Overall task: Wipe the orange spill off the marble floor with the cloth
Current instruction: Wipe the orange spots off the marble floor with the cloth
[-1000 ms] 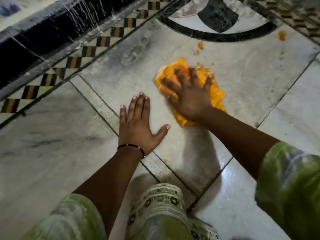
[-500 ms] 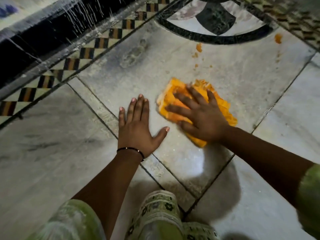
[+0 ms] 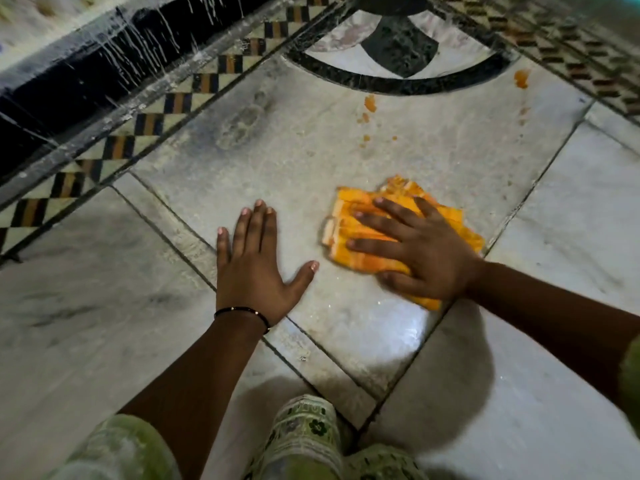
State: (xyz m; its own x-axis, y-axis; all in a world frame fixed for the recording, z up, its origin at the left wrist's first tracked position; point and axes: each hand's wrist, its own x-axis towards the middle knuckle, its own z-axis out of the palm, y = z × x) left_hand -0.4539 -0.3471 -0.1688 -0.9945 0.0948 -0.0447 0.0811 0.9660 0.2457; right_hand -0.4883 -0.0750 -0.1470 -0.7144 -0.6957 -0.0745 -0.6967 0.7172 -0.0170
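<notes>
Right hand: my right hand (image 3: 424, 263) lay flat on the orange cloth (image 3: 360, 233), fingers (image 3: 372, 245) straight and spread apart, pressing it to the marble floor (image 3: 311, 161).
Left hand: my left hand (image 3: 254, 271) rested palm-down on the floor just left of the cloth, fingers straight and together, thumb out toward it, not touching; a thin black bracelet (image 3: 242, 311) circled the wrist.
Cloth: crumpled on the large grey slab, its right corner near a tile joint.
Spill: orange blobs (image 3: 370, 103) lay well beyond the cloth with small specks below them; another orange spot (image 3: 521, 79) sat far right near the patterned edge.
Surroundings: a checkered inlay border (image 3: 180, 102) ran diagonally at left beside a black splashed wall base (image 3: 86, 81); a black-and-white circular inlay (image 3: 398, 74) lay ahead.
Open room: bare slab stretched between cloth and blobs.
Near edge: my green patterned knee (image 3: 304, 434) sat at the bottom.
</notes>
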